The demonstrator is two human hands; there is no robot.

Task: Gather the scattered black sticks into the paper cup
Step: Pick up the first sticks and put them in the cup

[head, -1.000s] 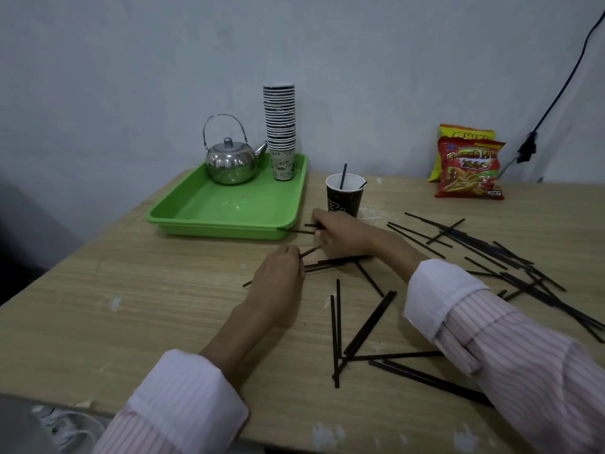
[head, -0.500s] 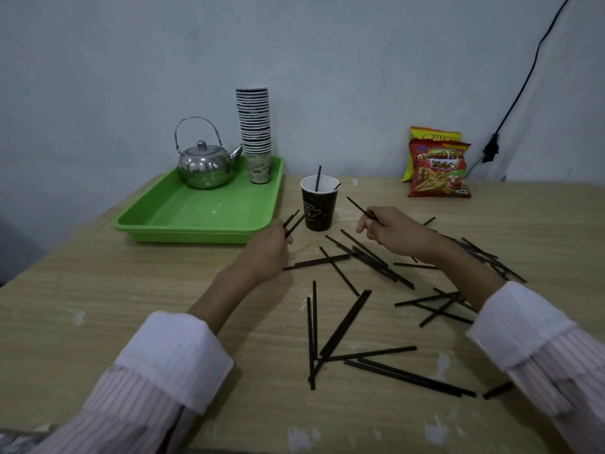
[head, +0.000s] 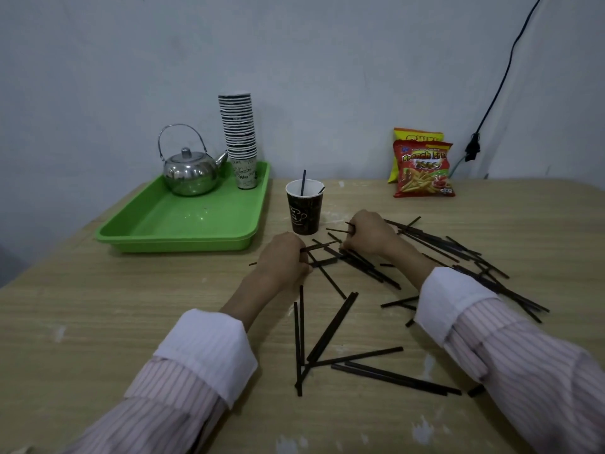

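A dark paper cup [head: 304, 211] stands upright near the table's middle with two black sticks poking out of it. Many black sticks [head: 330, 326] lie scattered over the wooden table [head: 98, 322] in front and to the right of the cup. My left hand [head: 283, 257] rests on the table just in front of the cup, fingers closed on black sticks that stick out to its right. My right hand [head: 368, 234] lies to the right of the cup, with a black stick pinched between its fingers and pointing left, its lower fingers down on the pile.
A green tray [head: 157, 231] at the back left holds a steel kettle [head: 190, 170] and a tall stack of paper cups [head: 240, 136]. Two snack bags [head: 422, 167] lean on the wall at the back right, beside a black cable [head: 491, 103].
Both hands have come lower and nearer each other, down onto the sticks in front of the cup. The right hand's stick now points left rather than up and left.
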